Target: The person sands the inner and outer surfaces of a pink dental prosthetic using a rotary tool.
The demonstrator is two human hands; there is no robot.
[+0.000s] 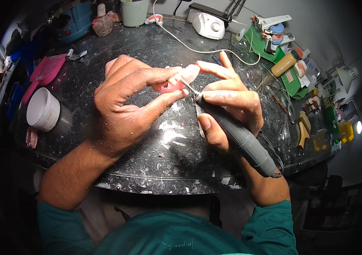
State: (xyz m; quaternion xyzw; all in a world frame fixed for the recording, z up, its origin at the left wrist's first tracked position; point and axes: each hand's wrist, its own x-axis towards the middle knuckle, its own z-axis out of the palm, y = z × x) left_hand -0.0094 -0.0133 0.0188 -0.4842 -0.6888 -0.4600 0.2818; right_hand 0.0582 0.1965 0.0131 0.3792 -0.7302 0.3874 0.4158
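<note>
Left hand (pixel 123 106) is pinching a pink denture (pixel 176 80) over the dark bench (pixel 172 161), right hand (pixel 232 106) wrapped round a grey handpiece (pixel 236 136), its bur on the denture. Amber bottle (pixel 286 63) with a pale label lies back right, white tub (pixel 43 109) on its side at left.

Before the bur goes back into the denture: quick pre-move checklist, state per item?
1. Left hand pinches the pink denture between thumb and fingers: ok.
2. Right hand holds the grey handpiece pen-style: ok.
3. Bur tip at the denture edge; actual contact: cannot tell.
4. Bur spinning: cannot tell.
5. Handpiece cord free of snags behind the wrist: cannot tell.
6. Black worktop under the hands is dusty with grindings: not ok.
</note>
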